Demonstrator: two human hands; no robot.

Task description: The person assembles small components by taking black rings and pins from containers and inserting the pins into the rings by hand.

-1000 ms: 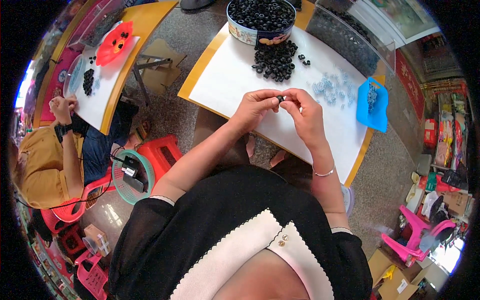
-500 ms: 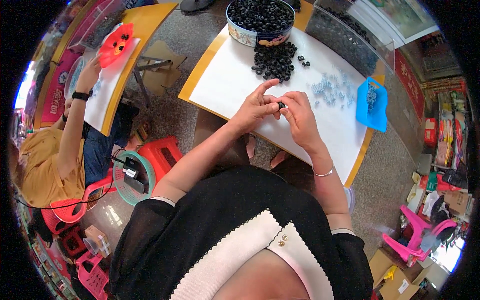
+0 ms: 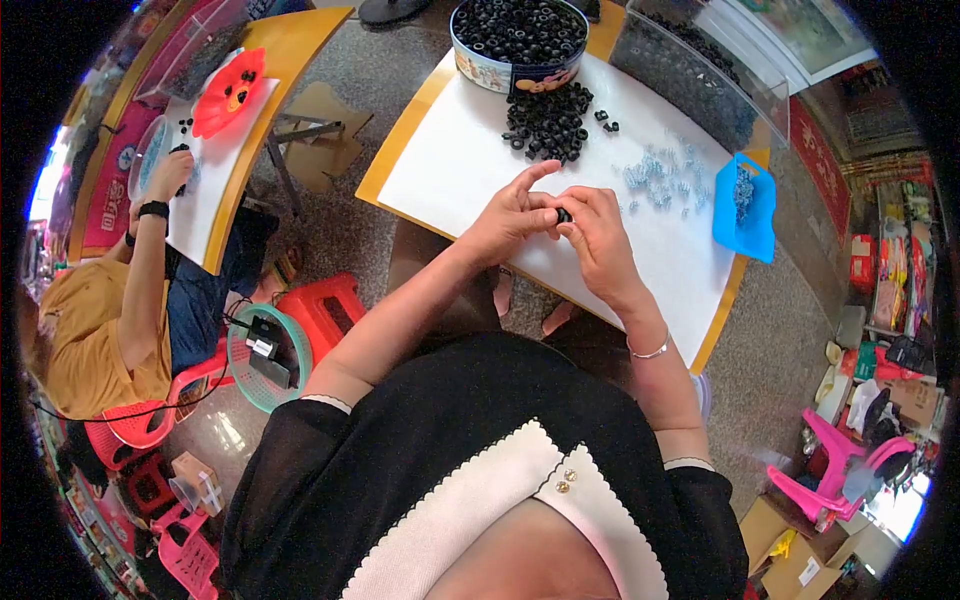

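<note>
Over the near part of the white-topped table [image 3: 445, 150], my left hand [image 3: 512, 222] and my right hand [image 3: 598, 242] meet fingertip to fingertip. Between them is a small black ring-shaped piece [image 3: 563, 215], partly covered by the fingers. The left hand pinches it with its index finger stretched out; the right thumb and fingers close on it from the other side. Just beyond lies a heap of similar black pieces [image 3: 548, 125]. Small pale-blue translucent pieces [image 3: 662, 178] are scattered to the right of the heap.
A round tin [image 3: 485, 72] full of black pieces stands at the back. Behind right is a clear bin [image 3: 700, 85]; a blue scoop-shaped tray [image 3: 742, 235] sits at the right edge. At left, a co-worker's hand [image 3: 168, 175] is beside a red tray [image 3: 215, 110].
The co-worker's hand has moved from the red tray back toward their body and now holds something dark. My own hands have barely shifted, still on the black piece.
</note>
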